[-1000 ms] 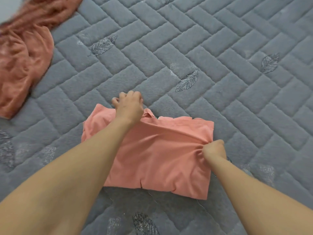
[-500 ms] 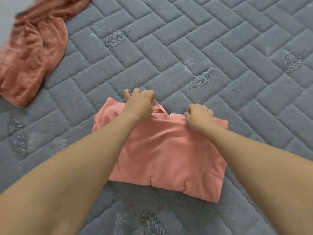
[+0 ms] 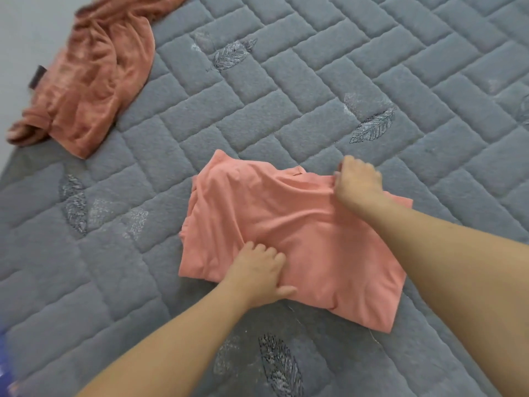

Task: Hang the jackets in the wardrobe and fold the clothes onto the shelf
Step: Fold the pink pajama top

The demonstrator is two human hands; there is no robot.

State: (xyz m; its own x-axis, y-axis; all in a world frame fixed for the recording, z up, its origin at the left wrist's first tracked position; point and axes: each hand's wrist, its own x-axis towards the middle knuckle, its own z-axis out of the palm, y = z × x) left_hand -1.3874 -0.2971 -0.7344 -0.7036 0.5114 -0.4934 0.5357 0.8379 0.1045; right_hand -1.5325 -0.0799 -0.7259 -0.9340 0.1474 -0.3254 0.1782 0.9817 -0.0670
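Note:
A salmon-pink garment point(image 3: 309, 239), partly folded into a rough rectangle, lies on the grey quilted bed cover point(image 3: 315, 81). My left hand point(image 3: 257, 273) is at its near left edge, fingers curled into the fabric and thumb out along the edge. My right hand point(image 3: 357, 181) grips the cloth at the far right edge, bunching it under curled fingers. Wrinkles run across the garment between the two hands.
A crumpled rust-orange garment point(image 3: 94, 78) lies at the far left, near the bed's edge. Pale floor or wall point(image 3: 28, 38) shows beyond that edge. The grey cover with embroidered leaf motifs point(image 3: 372, 127) stretches away to the right and far side.
My left hand left the far edge of the pink garment and came down to its near left edge. My right hand went from the right side to the far edge. The view shifted right.

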